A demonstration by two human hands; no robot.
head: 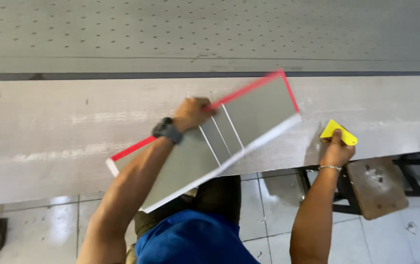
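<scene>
Left grip: the left hand (pixel 191 113) is clenched on the far, red-edged side of a long grey panel (pixel 190 161), fingers curled over the edge, a dark watch (pixel 167 130) on the wrist.
Panel: it lies slantwise over the near edge of the table (pixel 48 137), its right end far and resting on the tabletop, its left end nearer and jutting past the table edge over the floor. One long edge and the right end are red, the other long edge white. Thin white lines cross its middle, just right of the left hand.
Right grip: the right hand (pixel 337 151) holds a small yellow scraper (pixel 338 132), thumb pressed on its face, the tool flat against the tabletop near the table's near edge. A thin bracelet (pixel 329 167) circles the wrist.
Spacing: the scraper sits just right of the panel's right end, apart from it.
Surroundings: a brown stool (pixel 376 186) stands right of the right forearm on a pale tiled floor (pixel 278 200). A perforated grey board (pixel 210 29) lies along the far side of the table.
</scene>
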